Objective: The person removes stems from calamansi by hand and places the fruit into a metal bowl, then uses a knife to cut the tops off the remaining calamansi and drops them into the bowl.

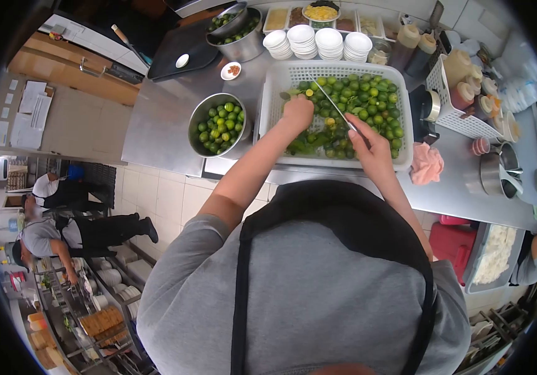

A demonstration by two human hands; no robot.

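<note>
The right hand's (371, 149) fingers are closed around the handle of a knife (332, 101), whose blade slants up and leftward over the limes (371, 100). The left hand's (298, 114) fingers are curled in, knuckles up, beside a yellowish cut lime (309, 93); whether they pinch anything cannot be told. Both forearms reach forward from the body, the left crossing the near-left rim of a white perforated basket (406, 159) where the limes lie spread. Left of it, a steel pot (241, 149) holds more limes. Basket and pot stand on a stainless-steel counter (165, 119). Stacked white dishes (303, 42) line the basket's far side; a pink cloth (427, 164) lies at its right, near a white crate of sauce bottles (457, 119). Beyond the counter, on a tiled floor (156, 197), two aproned co-workers (43, 236) stand at the left by loaded shelving (103, 325).
</note>
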